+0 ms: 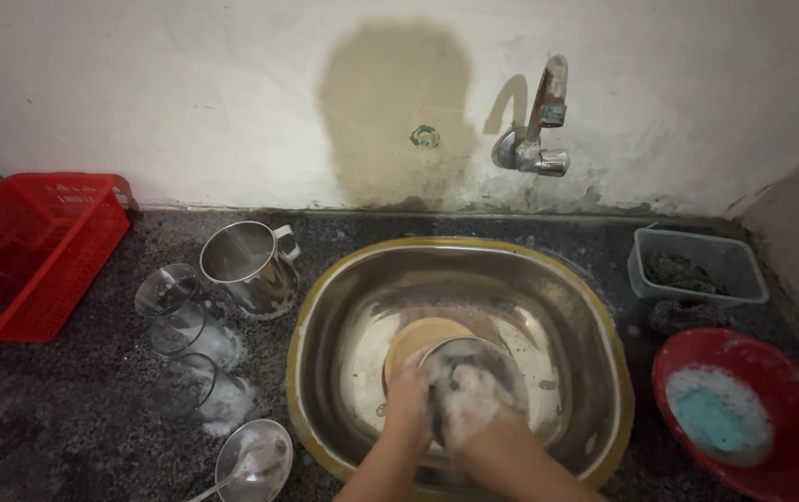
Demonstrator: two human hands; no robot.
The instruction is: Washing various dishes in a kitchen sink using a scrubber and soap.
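Note:
Both my hands are down in the steel sink point(548, 279). My left hand point(406, 400) grips the rim of a small steel bowl point(483, 358) held on its side. My right hand point(470, 404), covered in foam, is pressed inside the bowl; whatever it holds is hidden by suds. A pale yellow plate point(418, 336) lies on the sink floor just behind the bowl.
A steel mug point(249, 265), two soapy glasses point(172, 302) point(197, 390) and a steel ladle point(253, 460) stand on the dark counter at left. A red basket point(32, 251) sits far left. A red bowl with foam and a blue sponge point(744, 418), a clear tub point(697, 265) and the tap point(534, 130) are at right.

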